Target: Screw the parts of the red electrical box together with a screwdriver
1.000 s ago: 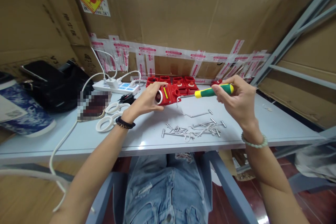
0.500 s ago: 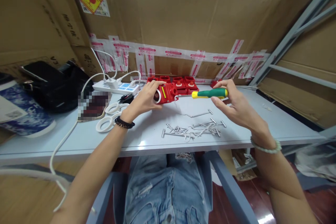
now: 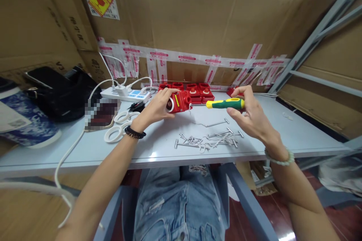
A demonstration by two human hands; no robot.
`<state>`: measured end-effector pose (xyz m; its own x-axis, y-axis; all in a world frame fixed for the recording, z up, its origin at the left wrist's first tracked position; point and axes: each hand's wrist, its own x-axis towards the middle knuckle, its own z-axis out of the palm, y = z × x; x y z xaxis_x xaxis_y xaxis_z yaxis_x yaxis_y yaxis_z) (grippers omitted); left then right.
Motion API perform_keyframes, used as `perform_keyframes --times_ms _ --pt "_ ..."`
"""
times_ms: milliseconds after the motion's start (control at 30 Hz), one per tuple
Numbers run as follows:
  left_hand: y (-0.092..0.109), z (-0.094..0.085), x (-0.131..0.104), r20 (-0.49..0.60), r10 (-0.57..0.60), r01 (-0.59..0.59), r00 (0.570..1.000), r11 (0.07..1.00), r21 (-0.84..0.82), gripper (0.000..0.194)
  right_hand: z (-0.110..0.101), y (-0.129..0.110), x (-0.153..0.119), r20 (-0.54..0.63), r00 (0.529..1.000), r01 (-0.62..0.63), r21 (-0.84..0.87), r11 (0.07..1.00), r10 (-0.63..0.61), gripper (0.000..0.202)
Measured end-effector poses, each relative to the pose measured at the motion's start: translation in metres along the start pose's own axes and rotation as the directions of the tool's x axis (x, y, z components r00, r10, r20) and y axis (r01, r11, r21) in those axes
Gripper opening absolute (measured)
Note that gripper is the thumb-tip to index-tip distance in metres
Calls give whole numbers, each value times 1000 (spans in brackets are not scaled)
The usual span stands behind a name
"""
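My left hand (image 3: 156, 106) is closed around a red housing (image 3: 181, 101) with a yellow label and a white ring, held above the table. In my right hand (image 3: 249, 111), the fingers grip a screwdriver (image 3: 225, 104) by the rear of its green and yellow handle. Its thin shaft points left at the near-right end of the housing, where a bit of white cord hangs; whether the tip touches a screw is too small to tell. Below lie several metal T-shaped rods (image 3: 217, 122) with white cords, and a small heap of screws (image 3: 190, 140).
Behind my hands, more red housings (image 3: 206, 91) stand against the cardboard. To the left are white rings (image 3: 113, 134), a phone (image 3: 102, 115), a power strip (image 3: 126, 94) with cables, a black bag (image 3: 68, 92) and a blue-white tub (image 3: 26, 116). A metal shelf frame (image 3: 319, 34) rises at right.
The screwdriver handle has turned, showing a yellow patch on its upper side, and tilts slightly differently. My right wrist has shifted a little left. My left hand keeps the housing in nearly the same place.
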<state>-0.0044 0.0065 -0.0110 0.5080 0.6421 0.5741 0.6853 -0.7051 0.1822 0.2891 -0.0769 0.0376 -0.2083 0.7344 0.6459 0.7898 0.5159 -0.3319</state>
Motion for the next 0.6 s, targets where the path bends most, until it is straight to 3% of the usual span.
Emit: perform_keyframes --times_ms 67,133,300,367,467,600 --pt "0 0 0 -3 1 -1 1000 1000 -6 78 -6 0 -1 86 996 2 26 1000 -4 28" --pt "0 0 0 -2 5 -5 1000 1000 -7 77 -7 0 0 92 996 -24 18 1000 23 21" --pt "1 0 0 16 9 -10 1000 1000 11 77 8 2 5 -173 983 -82 -130 988 58 42" --pt "0 1 0 23 -2 1 1000 1000 18 77 14 3 6 -197 977 -99 -108 989 76 41" --pt "-3 1 -1 43 -21 21 999 1000 10 78 12 4 5 -101 991 -93 6 996 93 24" --pt "-5 1 -1 47 -38 38 998 999 0 76 -1 5 2 183 982 -60 108 992 40 31"
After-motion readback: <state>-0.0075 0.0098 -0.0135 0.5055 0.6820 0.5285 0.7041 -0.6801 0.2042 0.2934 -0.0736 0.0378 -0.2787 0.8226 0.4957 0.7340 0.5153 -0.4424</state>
